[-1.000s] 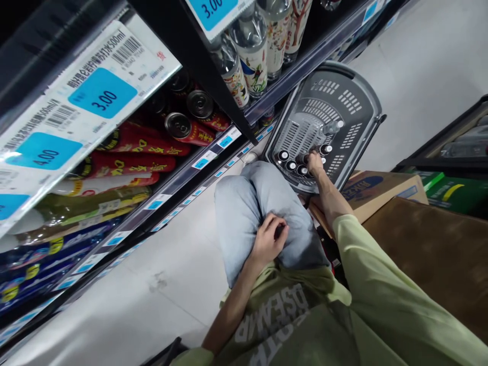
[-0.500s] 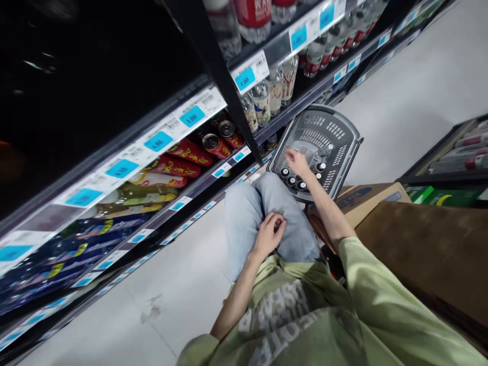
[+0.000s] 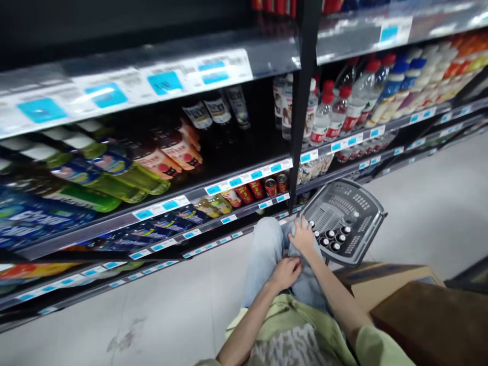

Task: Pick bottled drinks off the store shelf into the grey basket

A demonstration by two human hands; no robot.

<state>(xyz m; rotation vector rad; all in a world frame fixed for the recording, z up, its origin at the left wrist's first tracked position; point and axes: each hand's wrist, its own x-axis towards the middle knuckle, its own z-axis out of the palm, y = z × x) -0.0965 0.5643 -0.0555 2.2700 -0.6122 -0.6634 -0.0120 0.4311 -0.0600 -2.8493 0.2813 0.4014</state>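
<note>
My right hand (image 3: 303, 236) lies on my raised knee in light jeans (image 3: 267, 249), fingers spread flat and holding nothing, right at the near rim of a grey plastic basket (image 3: 362, 203). Several capped bottles (image 3: 331, 240) stand in the basket's near corner, just right of that hand. My left hand (image 3: 285, 272) rests lower on the same thigh with its fingers curled in; what they enclose, if anything, is hidden. Both forearms come up from my green shirt at the bottom.
Drink shelves (image 3: 244, 178) run across the left and top, stocked with green, red and clear bottles and red cans (image 3: 263, 188). A cardboard box (image 3: 381, 279) and a brown surface (image 3: 438, 320) sit at the lower right. Pale floor tiles (image 3: 430, 203) stretch to the right.
My view has lifted from the basket toward the shelves. My right hand has drawn back out of the basket onto my knee. The left hand stays on my thigh.
</note>
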